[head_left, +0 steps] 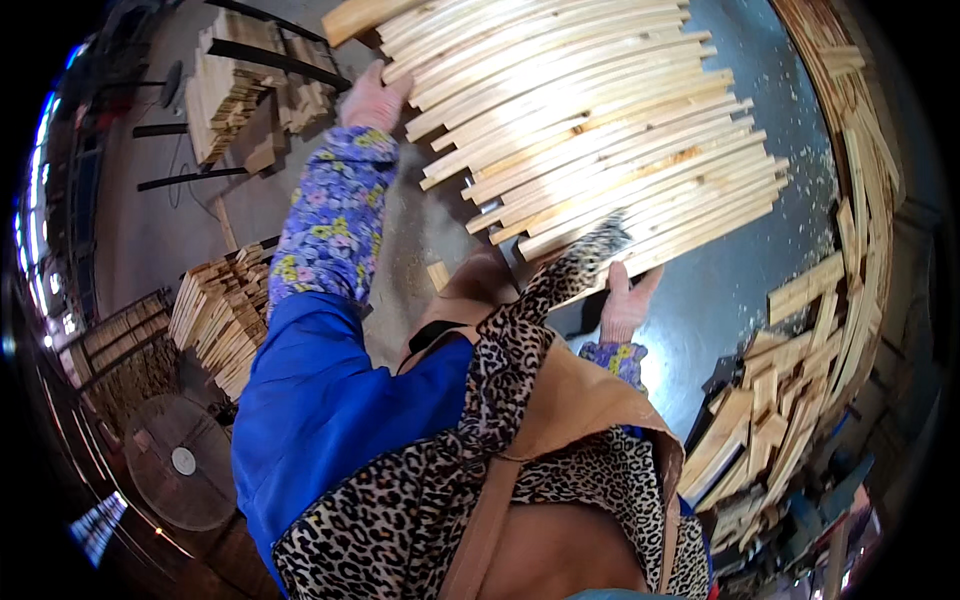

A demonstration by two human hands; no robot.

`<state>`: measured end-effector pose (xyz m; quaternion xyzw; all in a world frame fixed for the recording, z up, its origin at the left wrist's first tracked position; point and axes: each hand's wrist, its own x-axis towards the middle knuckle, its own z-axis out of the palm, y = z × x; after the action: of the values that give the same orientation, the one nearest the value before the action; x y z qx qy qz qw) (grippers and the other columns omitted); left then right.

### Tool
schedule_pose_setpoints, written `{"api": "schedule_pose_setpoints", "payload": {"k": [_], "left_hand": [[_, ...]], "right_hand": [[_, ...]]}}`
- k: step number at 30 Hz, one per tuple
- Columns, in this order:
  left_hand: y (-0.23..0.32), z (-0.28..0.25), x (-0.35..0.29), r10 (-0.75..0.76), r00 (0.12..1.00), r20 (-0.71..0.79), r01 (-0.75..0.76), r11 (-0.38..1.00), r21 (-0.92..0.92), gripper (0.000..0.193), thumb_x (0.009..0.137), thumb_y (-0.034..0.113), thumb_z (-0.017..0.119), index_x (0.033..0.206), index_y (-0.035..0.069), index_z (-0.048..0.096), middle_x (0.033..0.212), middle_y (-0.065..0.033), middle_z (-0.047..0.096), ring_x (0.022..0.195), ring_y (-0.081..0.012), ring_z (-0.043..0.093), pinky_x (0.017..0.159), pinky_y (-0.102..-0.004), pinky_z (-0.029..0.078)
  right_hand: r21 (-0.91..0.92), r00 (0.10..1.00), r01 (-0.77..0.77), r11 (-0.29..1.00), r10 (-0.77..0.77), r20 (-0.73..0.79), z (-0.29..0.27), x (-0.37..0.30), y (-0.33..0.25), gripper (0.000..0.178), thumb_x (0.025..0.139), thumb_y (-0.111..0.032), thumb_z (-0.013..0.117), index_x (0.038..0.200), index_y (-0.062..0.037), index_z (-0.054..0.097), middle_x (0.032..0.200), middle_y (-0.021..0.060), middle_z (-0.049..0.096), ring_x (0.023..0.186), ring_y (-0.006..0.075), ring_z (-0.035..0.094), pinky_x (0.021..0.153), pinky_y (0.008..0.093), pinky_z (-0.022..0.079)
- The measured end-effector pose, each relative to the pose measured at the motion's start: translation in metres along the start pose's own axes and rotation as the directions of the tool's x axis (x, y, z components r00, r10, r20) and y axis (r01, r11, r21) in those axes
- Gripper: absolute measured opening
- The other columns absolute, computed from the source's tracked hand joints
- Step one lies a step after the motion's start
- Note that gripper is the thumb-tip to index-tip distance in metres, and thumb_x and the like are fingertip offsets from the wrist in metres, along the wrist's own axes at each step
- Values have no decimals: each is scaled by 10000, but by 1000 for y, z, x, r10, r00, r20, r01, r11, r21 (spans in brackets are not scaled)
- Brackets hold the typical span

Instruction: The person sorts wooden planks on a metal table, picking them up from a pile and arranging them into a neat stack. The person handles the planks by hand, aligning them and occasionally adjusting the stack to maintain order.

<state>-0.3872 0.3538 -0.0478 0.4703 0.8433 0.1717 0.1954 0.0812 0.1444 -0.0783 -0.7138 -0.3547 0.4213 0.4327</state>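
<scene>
A batch of narrow wooden strips (pixel 590 120) is laid side by side on the grey metal desk (pixel 808 130), ahead of the body. The long axis of each strip is directed from left to right, with the right end angled slightly away from the body; the curvature seen is attributed to the lens. Both rows of ends are staggered.

The left hand (pixel 375 103) is positioned at the left ends of the farther strips, so the batch is located to the right of its fingers. The right hand (pixel 628 305) is positioned at the near long side, so the batch is located directly beyond its fingers. The left ends are thus approached more closely by the left hand, the near side by the right.

On the right hand, the thumb and fingers are held apart at the edge of the nearest strips; whether a strip is gripped cannot be told. The left fingers are partly hidden at the strip ends, and their closure cannot be told.

Part of the near side is covered by a leopard-print scarf (pixel 585 255). Offcuts (pixel 765 430) are heaped to the right. No brand, label or writing can be read.
</scene>
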Motion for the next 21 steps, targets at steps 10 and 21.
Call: {"api": "schedule_pose_setpoints", "payload": {"k": [10,21], "left_hand": [[-24,-9,-98,99,916,388,95,888,-449,335,1059,317,650,928,15,710,866,-77,694,694,-165,620,622,-358,496],[176,136,-4,230,767,599,413,537,-736,535,1112,422,509,1355,-22,682,1290,-183,751,1106,-306,737,1005,-407,590]], "right_hand": [[585,966,-113,803,226,-124,-91,41,37,639,1105,-390,597,1600,-2,486,1486,214,638,1310,323,665,1126,426,558],[-439,940,-32,898,-123,-319,-165,185,5,513,1124,-415,565,1438,-25,680,1336,166,748,1209,284,702,1041,401,539]]}}
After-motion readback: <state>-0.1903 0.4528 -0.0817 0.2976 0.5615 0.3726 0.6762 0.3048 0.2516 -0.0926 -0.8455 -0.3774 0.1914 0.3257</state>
